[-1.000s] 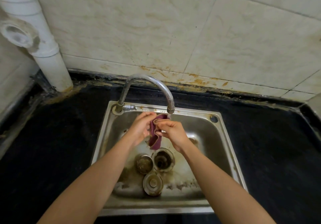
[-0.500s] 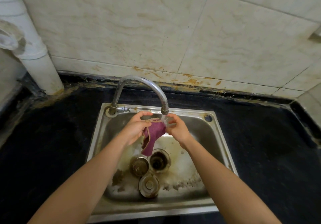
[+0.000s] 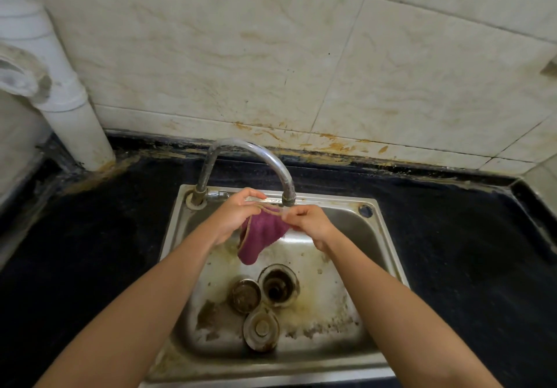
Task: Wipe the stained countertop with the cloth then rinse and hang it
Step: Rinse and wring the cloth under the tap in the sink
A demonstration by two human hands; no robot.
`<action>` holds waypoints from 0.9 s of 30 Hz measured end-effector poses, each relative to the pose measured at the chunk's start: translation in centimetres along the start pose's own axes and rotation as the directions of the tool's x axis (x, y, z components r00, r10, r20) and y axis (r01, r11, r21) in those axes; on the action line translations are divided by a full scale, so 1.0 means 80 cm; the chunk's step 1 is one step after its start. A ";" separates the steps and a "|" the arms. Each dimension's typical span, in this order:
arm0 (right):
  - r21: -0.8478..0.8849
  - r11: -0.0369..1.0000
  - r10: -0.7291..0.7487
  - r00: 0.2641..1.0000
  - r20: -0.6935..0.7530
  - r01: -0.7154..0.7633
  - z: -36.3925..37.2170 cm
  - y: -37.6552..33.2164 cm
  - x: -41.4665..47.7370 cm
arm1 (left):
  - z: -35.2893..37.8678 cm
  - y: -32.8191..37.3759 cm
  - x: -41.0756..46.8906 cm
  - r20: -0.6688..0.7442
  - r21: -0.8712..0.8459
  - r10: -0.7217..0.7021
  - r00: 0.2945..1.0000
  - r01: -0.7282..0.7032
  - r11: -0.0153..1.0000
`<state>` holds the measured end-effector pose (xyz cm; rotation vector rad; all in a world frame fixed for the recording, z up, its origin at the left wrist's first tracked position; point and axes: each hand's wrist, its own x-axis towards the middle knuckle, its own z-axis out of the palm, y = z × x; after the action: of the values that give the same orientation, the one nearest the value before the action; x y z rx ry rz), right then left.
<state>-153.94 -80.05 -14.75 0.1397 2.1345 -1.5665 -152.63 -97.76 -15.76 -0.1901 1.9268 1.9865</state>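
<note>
Fingers of both the left hand (image 3: 236, 216) and the right hand (image 3: 310, 225) pinch the top hem of the purple cloth (image 3: 260, 237) just under the faucet (image 3: 287, 199) spout, its length hanging down, both hands equally near.

The counter (image 3: 452, 252) is black and shiny, and it goes out to both sides of the fingers (image 3: 256, 196). A metal sink (image 3: 388, 255) is set into it, right under the fingers. The sink floor is dirty with brown marks. Below the fingers sit three round metal things: an open drain (image 3: 278, 285), a small cup (image 3: 244, 295) touching its left side, and a round plug (image 3: 261, 329) nearer the person. A curved tap (image 3: 241, 152) stands on the sink rim, just behind the fingers. Far left of the fingers, a white pipe (image 3: 75, 122) stands at the counter's back edge.
</note>
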 end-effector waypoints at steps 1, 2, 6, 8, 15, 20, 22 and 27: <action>0.023 1.000 -0.017 0.998 -0.062 0.019 -0.002 -0.002 0.000 | -0.001 -0.001 0.002 -0.033 0.039 0.007 0.999 -0.006 0.999; 0.024 0.999 -0.034 0.993 -0.109 0.037 -0.003 -0.004 0.001 | -0.003 -0.002 0.003 -0.065 0.108 0.024 0.998 -0.017 0.994; 0.018 0.997 -0.069 0.979 -0.189 0.074 0.000 -0.007 0.005 | -0.001 -0.004 0.006 -0.143 0.357 0.091 0.985 -0.034 0.933; 0.027 0.997 -0.063 0.979 -0.194 0.069 0.004 -0.007 0.006 | 0.001 -0.007 0.006 -0.137 0.397 0.099 0.986 -0.037 0.917; 0.081 0.994 -0.054 0.965 -0.255 0.077 0.004 -0.014 0.003 | 0.011 -0.020 0.016 -0.307 0.257 0.115 0.945 -0.034 0.966; 0.184 0.978 -0.052 0.969 -0.241 0.099 -0.002 -0.015 -0.005 | 0.028 -0.017 0.017 -0.260 0.084 0.085 0.962 -0.065 0.994; 0.249 0.962 -0.045 0.965 -0.259 0.111 -0.009 -0.013 -0.007 | 0.035 -0.019 0.016 -0.189 0.009 0.076 0.979 -0.075 0.997; 0.300 0.947 -0.017 0.947 -0.321 0.118 -0.031 -0.003 -0.013 | 0.060 -0.009 0.018 -0.077 -0.034 0.104 0.992 -0.107 0.994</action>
<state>-153.92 -77.66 -13.52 0.4550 2.1161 -2.0383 -152.96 -92.75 -16.67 -0.1779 1.9846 2.1133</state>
